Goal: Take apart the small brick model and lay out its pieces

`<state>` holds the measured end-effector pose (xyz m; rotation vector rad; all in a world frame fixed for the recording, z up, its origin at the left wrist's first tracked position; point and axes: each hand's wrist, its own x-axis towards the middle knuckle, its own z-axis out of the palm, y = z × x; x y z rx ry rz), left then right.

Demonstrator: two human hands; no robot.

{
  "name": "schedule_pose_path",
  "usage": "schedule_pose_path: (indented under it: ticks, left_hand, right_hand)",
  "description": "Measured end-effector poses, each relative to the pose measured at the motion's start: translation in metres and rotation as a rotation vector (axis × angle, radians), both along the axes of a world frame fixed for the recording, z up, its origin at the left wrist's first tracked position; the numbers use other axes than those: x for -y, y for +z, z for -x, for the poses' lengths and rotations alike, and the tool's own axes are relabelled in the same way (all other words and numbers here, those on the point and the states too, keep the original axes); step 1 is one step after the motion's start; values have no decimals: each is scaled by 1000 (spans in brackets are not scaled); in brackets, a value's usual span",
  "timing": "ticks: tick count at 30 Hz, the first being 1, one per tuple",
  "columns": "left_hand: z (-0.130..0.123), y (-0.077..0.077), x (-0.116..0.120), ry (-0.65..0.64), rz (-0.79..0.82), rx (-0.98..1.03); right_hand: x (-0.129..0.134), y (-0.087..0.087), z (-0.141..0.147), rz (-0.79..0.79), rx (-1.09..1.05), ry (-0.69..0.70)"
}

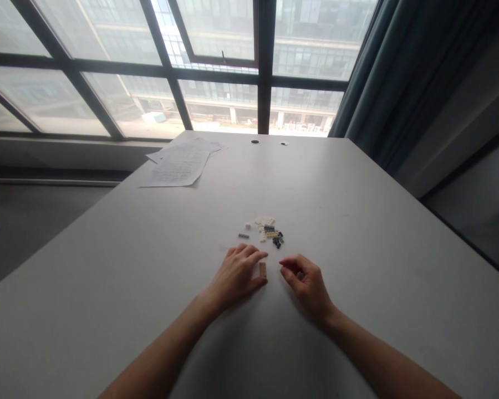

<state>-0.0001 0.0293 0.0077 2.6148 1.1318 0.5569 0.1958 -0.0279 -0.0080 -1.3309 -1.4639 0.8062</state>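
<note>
A small tan toy building brick lies on the white table between the thumb and index finger of my left hand. Those two fingers are apart, one at each end of the brick; whether they touch it is hard to see. To the right, my right hand is curled, with thumb and index fingertips close together. Anything in that pinch is too small to make out. Just beyond my hands is a loose pile of small bricks: white pieces, a yellowish piece and black pieces.
Left of the pile lie a grey piece and a small white piece. Printed papers overlap at the table's far left. Two round holes sit near the far edge. Windows stand behind, with a dark curtain at the right.
</note>
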Motion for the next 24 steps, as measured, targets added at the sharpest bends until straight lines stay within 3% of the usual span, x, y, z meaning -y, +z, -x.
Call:
schedule_pose_path:
  ticks: [24]
  left_hand:
    - [4,-2,-4,-39,-113,31]
  right_hand:
    - [-8,-1,-6,-55,11,-78]
